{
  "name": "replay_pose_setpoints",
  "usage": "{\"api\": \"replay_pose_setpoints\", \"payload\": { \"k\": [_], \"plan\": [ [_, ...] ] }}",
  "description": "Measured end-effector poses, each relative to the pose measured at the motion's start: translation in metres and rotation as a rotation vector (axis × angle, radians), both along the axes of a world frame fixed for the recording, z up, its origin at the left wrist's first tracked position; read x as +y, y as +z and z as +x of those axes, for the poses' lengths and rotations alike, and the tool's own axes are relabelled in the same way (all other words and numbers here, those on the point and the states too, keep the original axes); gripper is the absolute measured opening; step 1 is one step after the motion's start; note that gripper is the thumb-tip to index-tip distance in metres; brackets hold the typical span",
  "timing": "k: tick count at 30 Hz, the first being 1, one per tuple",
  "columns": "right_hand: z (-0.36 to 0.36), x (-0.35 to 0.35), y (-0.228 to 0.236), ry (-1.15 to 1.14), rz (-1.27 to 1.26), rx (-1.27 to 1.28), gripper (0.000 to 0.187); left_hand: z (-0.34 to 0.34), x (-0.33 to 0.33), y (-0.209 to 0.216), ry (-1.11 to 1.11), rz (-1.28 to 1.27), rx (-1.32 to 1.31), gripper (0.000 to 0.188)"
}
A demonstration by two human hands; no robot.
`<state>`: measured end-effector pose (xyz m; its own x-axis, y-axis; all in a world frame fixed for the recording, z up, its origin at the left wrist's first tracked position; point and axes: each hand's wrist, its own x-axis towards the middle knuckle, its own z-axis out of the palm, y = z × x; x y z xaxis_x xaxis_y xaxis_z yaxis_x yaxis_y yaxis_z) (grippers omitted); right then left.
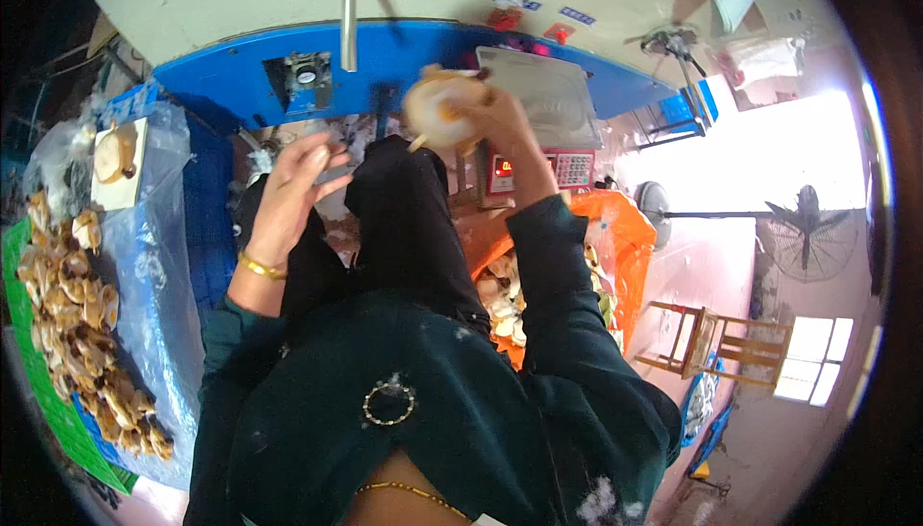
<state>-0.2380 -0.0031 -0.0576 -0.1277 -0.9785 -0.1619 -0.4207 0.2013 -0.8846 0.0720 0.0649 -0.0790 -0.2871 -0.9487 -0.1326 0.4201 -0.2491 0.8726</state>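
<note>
My right hand (500, 127) grips a round, stuffed plush toy (444, 111), white on the face I see and brown round its edge. It is raised just left of a scale (543, 112) with a pale tray and a lit red display. My left hand (300, 180) is in the air over my lap, fingers bent and apart, with nothing visible in it. Ahead of both hands, a metal tube (349, 16) juts from the beige machine (173, 2) over its blue lower panel (231, 69).
On my left, many brown plush pieces (72, 305) lie heaped on clear plastic sheeting (154, 324), beside a stuffed toy (114, 156) on a white board. An orange bag (630, 237) with pale pieces stands at my right. Farther right are a fan (806, 233) and a wooden chair (716, 341).
</note>
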Motion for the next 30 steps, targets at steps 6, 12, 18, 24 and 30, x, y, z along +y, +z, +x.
{"api": "replay_pose_setpoints", "payload": {
  "k": [6, 12, 18, 24, 30],
  "plan": [
    [-0.189, 0.001, -0.075, -0.537, 0.242, 0.532, 0.076, 0.005, 0.0, -0.022, 0.008, 0.203, -0.08, 0.025],
    [-0.182, 0.051, -0.1, -0.727, 0.035, 0.413, 0.082, 0.007, 0.011, -0.027, -0.027, 0.255, -0.103, 0.023],
    [-0.236, 0.089, -0.116, -0.988, 0.177, 0.571, 0.098, 0.027, 0.026, -0.034, 0.035, 0.336, -0.135, 0.021],
    [-0.193, 0.007, -0.076, -0.718, 0.366, 0.692, 0.112, 0.03, 0.029, -0.036, 0.082, 0.313, -0.133, 0.021],
    [-0.172, -0.006, -0.115, 0.072, 0.099, 1.112, 0.086, 0.032, 0.043, -0.033, 0.091, 0.244, -0.244, 0.023]
  ]
}}
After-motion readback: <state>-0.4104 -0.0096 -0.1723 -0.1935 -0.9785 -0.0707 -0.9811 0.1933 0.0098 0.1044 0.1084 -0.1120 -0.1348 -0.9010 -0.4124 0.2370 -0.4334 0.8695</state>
